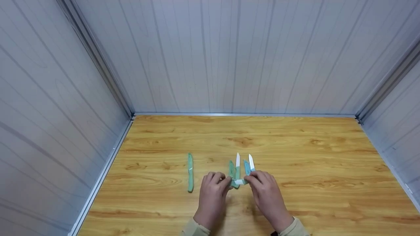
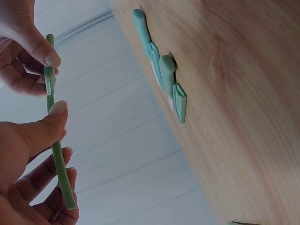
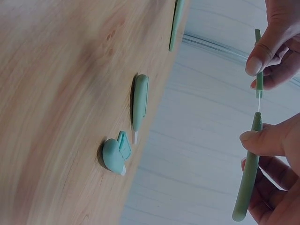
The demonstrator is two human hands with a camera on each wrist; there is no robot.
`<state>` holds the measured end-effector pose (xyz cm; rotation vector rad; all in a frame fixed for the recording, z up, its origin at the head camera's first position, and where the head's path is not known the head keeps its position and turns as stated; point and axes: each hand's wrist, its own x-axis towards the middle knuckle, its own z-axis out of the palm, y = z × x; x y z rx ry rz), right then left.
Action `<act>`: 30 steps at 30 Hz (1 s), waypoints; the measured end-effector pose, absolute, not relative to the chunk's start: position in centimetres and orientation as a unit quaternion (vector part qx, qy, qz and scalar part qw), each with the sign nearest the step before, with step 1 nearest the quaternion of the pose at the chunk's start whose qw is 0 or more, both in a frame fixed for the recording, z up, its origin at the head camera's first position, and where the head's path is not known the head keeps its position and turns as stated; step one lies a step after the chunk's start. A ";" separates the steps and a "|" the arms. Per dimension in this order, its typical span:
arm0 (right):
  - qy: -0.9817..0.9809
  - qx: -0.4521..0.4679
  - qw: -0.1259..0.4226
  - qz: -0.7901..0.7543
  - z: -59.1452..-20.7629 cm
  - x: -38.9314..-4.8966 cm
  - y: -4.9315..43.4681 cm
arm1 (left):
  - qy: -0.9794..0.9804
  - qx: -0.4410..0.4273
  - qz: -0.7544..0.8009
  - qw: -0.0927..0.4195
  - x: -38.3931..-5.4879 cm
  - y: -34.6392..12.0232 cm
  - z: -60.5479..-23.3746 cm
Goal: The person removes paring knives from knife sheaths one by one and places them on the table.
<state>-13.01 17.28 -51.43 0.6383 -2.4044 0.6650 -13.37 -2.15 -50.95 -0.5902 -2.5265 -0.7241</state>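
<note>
Head view: held knife (image 3: 246, 187) and held sheath (image 2: 64, 180) in line above the desk (image 1: 328, 193), blade (image 1: 240, 182) exposed between them.
I read the left hand (image 1: 211, 191) as pinching the held sheath and the right hand (image 1: 267, 190) as gripping the held knife behind its blade. I judge the step in hand to be unsheathing, though these views alone do not confirm the direction of travel. The next move calls for a straight pull along the blade, fingers clear of its edge. The held sheath appears to contain the blade tip. On the desk, the green sheath (image 1: 231, 167) and blue sheath (image 1: 246, 166) lie without blades beside the loose green knife (image 1: 237, 170) and blue knife (image 1: 251, 162), whose tips point toward the far edge. Nearer the left edge, a sheathed green knife (image 1: 190, 179) lies almost fully covered.
</note>
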 end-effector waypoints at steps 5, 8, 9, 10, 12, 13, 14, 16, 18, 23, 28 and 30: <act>-0.900 0.235 0.278 0.241 -51.4 -13.0 17.4 | -0.916 -0.212 -0.260 0.221 -13.4 -2.2 -50.9; -0.901 0.230 0.276 0.243 -51.4 -12.9 17.4 | -0.912 -0.211 -0.264 0.232 -13.4 -2.3 -51.0; -0.901 0.229 0.277 0.245 -51.4 -12.9 17.5 | -0.911 -0.211 -0.266 0.235 -13.4 -2.3 -51.0; -0.900 0.228 0.278 0.246 -51.4 -12.9 17.5 | -0.910 -0.210 -0.268 0.236 -13.5 -2.4 -51.0; -0.899 0.227 0.281 0.248 -51.4 -12.9 17.5 | -0.908 -0.211 -0.272 0.240 -13.5 -2.5 -51.1; -0.900 0.226 0.278 0.248 -51.4 -12.9 17.6 | -0.907 -0.212 -0.272 0.241 -13.5 -2.5 -51.1; -0.901 0.224 0.276 0.248 -51.4 -13.0 17.6 | -0.907 -0.212 -0.273 0.242 -13.5 -2.5 -51.1; -0.901 0.226 0.275 0.249 -51.5 -12.9 17.7 | -0.903 -0.215 -0.275 0.250 -13.5 -2.5 -51.2; -0.901 0.228 0.270 0.253 -51.5 -12.9 17.7 | -0.899 -0.218 -0.277 0.258 -13.5 -2.5 -51.3; -0.900 0.228 0.267 0.257 -51.6 -12.9 17.8 | -0.905 -0.211 -0.276 0.247 -13.4 -2.6 -51.4; -0.900 0.226 0.277 0.248 -51.8 -13.0 17.8 | -0.913 -0.200 -0.275 0.224 -13.3 -2.7 -51.5; -0.901 0.224 0.277 0.248 -51.9 -13.0 17.8 | -0.914 -0.200 -0.274 0.222 -13.3 -2.7 -51.6</act>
